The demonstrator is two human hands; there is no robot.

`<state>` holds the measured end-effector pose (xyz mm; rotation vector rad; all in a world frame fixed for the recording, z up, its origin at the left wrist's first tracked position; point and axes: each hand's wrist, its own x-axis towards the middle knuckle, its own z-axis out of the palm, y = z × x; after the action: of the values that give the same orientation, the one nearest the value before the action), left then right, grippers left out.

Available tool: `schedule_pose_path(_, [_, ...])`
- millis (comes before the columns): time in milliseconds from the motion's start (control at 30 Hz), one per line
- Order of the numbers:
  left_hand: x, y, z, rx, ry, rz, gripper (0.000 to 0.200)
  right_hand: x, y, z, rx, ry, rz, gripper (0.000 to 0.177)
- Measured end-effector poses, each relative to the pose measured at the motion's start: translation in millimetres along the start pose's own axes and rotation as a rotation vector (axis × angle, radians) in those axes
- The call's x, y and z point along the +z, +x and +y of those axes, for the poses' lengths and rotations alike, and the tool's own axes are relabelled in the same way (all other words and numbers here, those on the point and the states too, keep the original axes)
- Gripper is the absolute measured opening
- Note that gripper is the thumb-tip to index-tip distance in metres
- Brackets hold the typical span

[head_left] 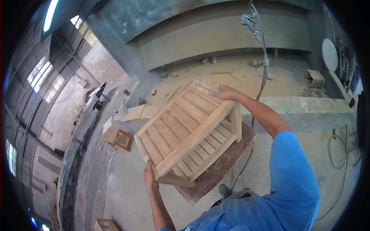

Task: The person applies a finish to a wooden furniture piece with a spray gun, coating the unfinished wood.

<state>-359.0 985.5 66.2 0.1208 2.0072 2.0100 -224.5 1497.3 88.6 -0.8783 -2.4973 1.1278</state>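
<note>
A small wooden slatted table (181, 119) with a lower slatted shelf (208, 148) is tilted in front of me. My left hand (149, 176) grips its near left corner, thumb on the top edge. At the far end, my right hand (226, 93) is closed over the edge of the top. Beneath the table shows a worn reddish-brown board (227, 161), partly covered by it.
A spray gun (249, 25) hangs on a hose at the upper right. Behind a low concrete ledge (296, 106) lies a dusty floor with scraps and a cardboard box (316, 79). Small wooden pieces (118, 139) stand at left. A hose (246, 165) crosses the floor.
</note>
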Motion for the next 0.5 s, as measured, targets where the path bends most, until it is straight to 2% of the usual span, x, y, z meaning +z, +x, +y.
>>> schedule_pose_path(100, [-20,25,-25,0.103,0.071,0.057,0.057,-41,7,-6,-0.147,-0.287,0.278,0.082])
schedule_pose_path(133, [-3,8,-11,0.14,0.195,0.168,0.062,-64,10,-11,-0.198,-0.392,0.37,0.078])
schedule_pose_path(167, [13,-18,9,0.182,0.326,0.281,0.067,-92,20,-11,-0.184,-0.549,0.566,0.072])
schedule_pose_path(233, [22,-33,7,0.458,0.548,0.373,0.069,-153,43,-10,-0.129,-0.764,0.923,0.064])
schedule_pose_path(267, [36,-42,12,0.546,0.554,0.342,0.064,-182,53,-8,-0.089,-0.825,1.08,0.061])
schedule_pose_path(333, [63,-60,14,0.703,0.561,0.297,0.056,-236,76,2,0.092,-0.985,1.155,0.057])
schedule_pose_path(400, [70,-51,9,0.772,0.81,0.327,0.053,-274,101,24,0.209,-0.986,1.107,0.05])
schedule_pose_path(433, [69,-51,3,0.782,0.944,0.376,0.052,-293,118,44,0.196,-0.89,1.146,0.046])
schedule_pose_path(467, [72,-51,3,0.772,0.921,0.376,0.05,-306,143,70,0.152,-0.777,1.155,0.044])
schedule_pose_path(500, [78,-50,7,0.742,0.911,0.405,0.049,-318,157,107,-0.092,-1.013,1.175,0.035])
